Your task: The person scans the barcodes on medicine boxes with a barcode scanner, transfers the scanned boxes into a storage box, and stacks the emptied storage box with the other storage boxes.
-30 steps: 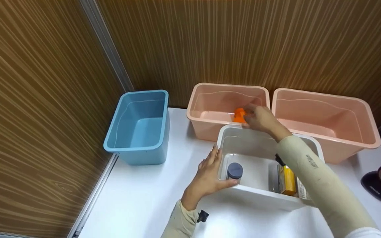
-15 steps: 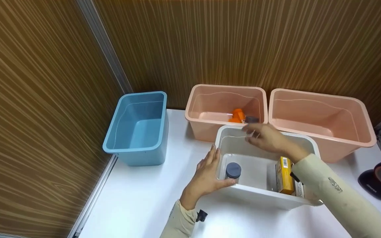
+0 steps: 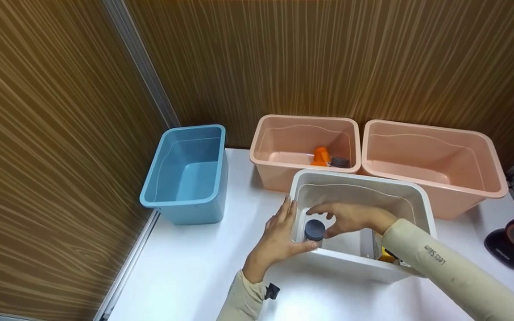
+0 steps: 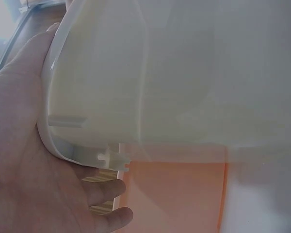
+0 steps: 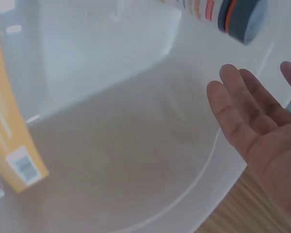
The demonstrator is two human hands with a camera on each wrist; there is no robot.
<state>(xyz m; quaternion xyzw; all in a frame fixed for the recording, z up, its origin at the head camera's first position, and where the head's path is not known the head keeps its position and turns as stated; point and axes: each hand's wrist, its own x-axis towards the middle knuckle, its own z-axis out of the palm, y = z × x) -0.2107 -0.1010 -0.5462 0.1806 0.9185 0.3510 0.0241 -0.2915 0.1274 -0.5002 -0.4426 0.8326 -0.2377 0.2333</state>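
Observation:
Inside the white bin (image 3: 364,178), in its near left corner, stands a small jar (image 3: 315,229) with a dark grey lid. My right hand (image 3: 350,217) reaches into the bin just beside that jar, fingers spread and holding nothing. In the right wrist view, the jar (image 5: 245,19) shows a printed label beyond the fingertips. My left hand (image 3: 277,240) rests against the bin's left corner, fingers straight along the outside and thumb over the near rim. A yellow box (image 3: 386,256) stands at the bin's right end, partly hidden by the right forearm.
Behind the white bin are two pink bins. The left pink bin (image 3: 261,138) contains an orange item (image 3: 321,155) and a dark-lidded item (image 3: 339,162); the other pink bin (image 3: 500,165) is at right. A blue bin (image 3: 221,178) stands left, a black device (image 3: 513,243) far right.
My right hand has come back from the left pink bin, where a dark-lidded item now shows beside the orange one, down into the white bin near the jar. The left hand has stayed put.

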